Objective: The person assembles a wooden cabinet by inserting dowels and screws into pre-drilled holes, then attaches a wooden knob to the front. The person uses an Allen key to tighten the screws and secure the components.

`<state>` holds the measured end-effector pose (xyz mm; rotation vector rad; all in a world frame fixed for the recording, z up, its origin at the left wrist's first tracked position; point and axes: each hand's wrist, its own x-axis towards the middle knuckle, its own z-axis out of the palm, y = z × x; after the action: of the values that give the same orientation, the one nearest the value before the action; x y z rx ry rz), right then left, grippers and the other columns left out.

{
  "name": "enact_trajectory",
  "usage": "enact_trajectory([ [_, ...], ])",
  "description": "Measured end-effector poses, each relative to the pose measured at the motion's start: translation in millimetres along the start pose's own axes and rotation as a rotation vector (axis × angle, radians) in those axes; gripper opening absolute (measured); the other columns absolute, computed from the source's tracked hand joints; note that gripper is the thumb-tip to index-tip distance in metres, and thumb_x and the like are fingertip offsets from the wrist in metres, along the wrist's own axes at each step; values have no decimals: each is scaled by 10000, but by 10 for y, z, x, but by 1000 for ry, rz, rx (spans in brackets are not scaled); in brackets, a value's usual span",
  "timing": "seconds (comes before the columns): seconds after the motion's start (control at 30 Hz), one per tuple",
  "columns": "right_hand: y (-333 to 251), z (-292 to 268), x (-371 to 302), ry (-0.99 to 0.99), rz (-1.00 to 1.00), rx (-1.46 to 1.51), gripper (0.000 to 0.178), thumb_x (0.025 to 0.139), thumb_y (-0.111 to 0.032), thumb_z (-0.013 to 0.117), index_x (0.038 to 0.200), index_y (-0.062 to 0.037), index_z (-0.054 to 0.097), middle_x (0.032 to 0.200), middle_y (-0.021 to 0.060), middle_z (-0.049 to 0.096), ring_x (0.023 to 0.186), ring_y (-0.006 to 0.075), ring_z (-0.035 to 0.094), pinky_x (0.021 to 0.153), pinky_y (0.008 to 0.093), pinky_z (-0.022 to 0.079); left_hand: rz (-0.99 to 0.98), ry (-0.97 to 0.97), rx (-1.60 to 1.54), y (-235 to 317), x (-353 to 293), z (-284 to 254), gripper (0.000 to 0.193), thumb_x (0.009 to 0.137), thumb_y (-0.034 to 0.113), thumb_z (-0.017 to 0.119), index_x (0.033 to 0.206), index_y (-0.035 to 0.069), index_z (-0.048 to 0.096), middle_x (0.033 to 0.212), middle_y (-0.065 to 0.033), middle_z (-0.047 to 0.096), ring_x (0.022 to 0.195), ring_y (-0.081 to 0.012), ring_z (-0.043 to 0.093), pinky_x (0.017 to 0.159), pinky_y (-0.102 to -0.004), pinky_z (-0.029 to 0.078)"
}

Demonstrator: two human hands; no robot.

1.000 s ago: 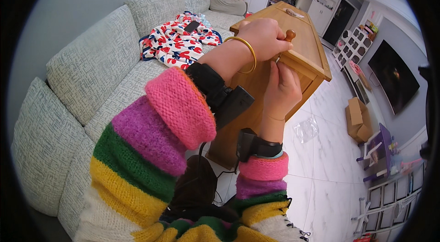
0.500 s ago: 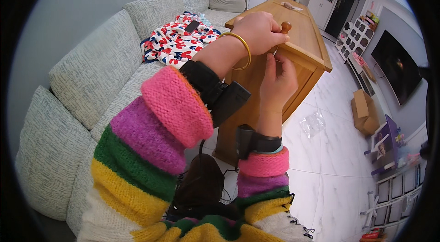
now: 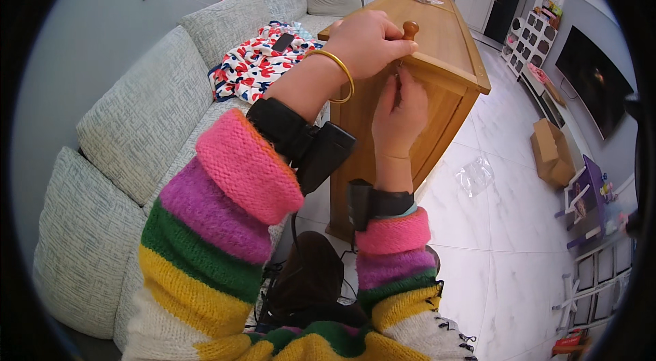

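A turned wooden knob stands upright near the near edge of the top of a long wooden cabinet. My left hand, a gold bangle at its wrist, lies over that edge with thumb and fingers closed at the knob's side. Just below, my right hand is raised in front of the cabinet's end face, thumb and fingertips pinched close under the edge. Something tiny sits at those fingertips, too small to make out.
To the left runs a grey sofa with a patterned cloth and a dark phone on it. On the tiled floor at right lie a clear plastic bag and an open cardboard box. A purple stand is beyond.
Both hands, the knob and the cabinet appear slightly further left and higher, along with the whole scene, as the view shifts. The right hand keeps its pinch under the edge.
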<state>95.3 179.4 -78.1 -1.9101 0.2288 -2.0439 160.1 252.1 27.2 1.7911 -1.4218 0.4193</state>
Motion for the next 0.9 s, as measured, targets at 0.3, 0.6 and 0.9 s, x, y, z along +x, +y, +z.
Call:
enact_trajectory([
  [0.3,-140,-237,-86,-136,678,791,177,882,-91,517,1039,-11,519,838,73,639,685,147,610,599,228,473,-1,-9,29,6,-8,-32,290,777,259,659,858,-19,663,741,-71,541,682,-173,534,636,-279,418],
  [0.6,-105,-529,2,-240,1047,1103,176,868,-78,536,1029,-12,509,1046,121,614,854,155,631,628,202,475,-4,-5,29,23,-15,-37,282,774,251,662,855,-19,663,756,-75,552,704,-176,544,646,-279,422],
  [0.9,-13,-494,-49,-335,823,842,141,861,-78,563,963,9,517,922,125,641,716,112,615,544,189,445,3,-11,58,26,-20,-46,284,778,258,657,847,-17,663,746,-75,551,695,-177,544,640,-283,421],
])
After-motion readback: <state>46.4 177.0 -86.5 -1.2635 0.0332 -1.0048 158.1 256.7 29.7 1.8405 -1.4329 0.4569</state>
